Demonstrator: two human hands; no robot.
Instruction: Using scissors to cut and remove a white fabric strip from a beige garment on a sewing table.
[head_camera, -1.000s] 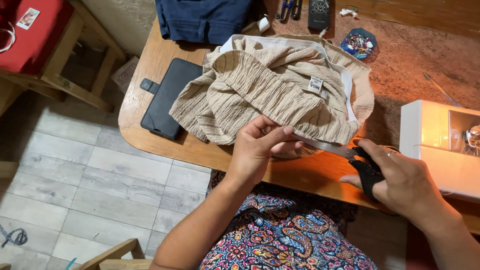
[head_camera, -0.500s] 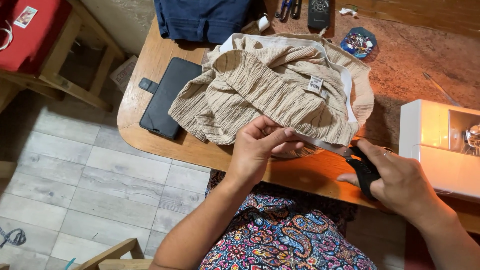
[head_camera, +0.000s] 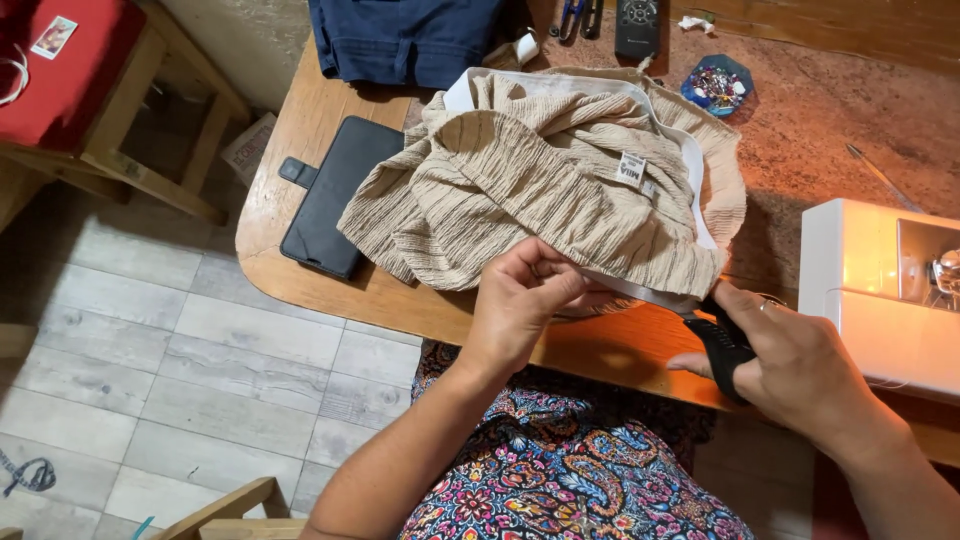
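At the near edge of the wooden table (head_camera: 300, 215), the left hand (head_camera: 520, 305) pinches the hem of the beige crinkled garment (head_camera: 540, 190) while the right hand (head_camera: 790, 365) grips black-handled scissors (head_camera: 722, 345) whose blades sit at the white elastic band (head_camera: 640, 293); the cut looks barely begun, most of the band still attached.

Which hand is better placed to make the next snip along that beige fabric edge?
Right hand: it grips the black-handled scissors, blades at the beige garment edge. Left hand pinches the fabric.
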